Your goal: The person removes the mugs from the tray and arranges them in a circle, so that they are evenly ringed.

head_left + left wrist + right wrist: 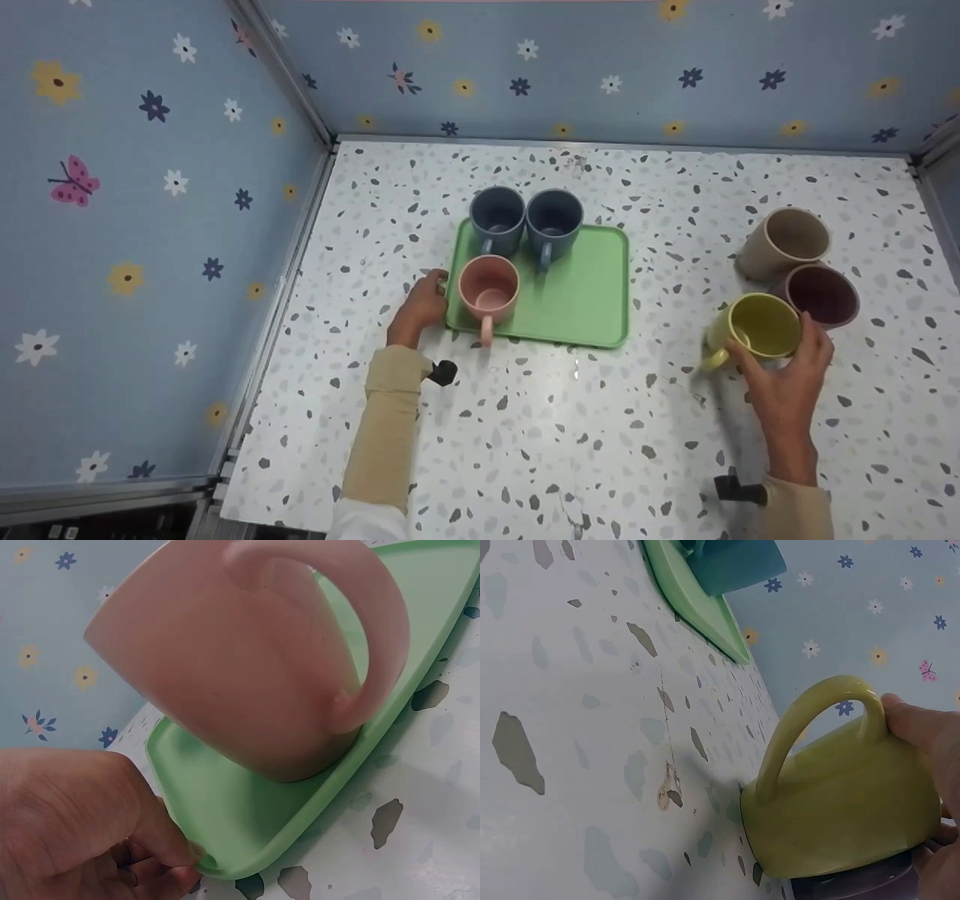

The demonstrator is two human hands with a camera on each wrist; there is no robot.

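Note:
On the green tray (585, 292) stand two blue mugs (498, 217) side by side at the back and a pink mug (489, 289) at the front left. My left hand (421, 304) pinches the tray's left rim, thumb on top in the left wrist view, beside the pink mug (240, 667). My right hand (791, 382) grips a yellow mug (754, 326) near its rim, thumb close to the handle. In the right wrist view the yellow mug (847, 795) shows its handle upward; some fingers behind it are hidden.
Right beside the yellow mug is a dark maroon mug (821, 296), with a beige mug (784, 244) behind it. The speckled table (525, 442) is bordered by flowered panels (570, 75) at the back and left.

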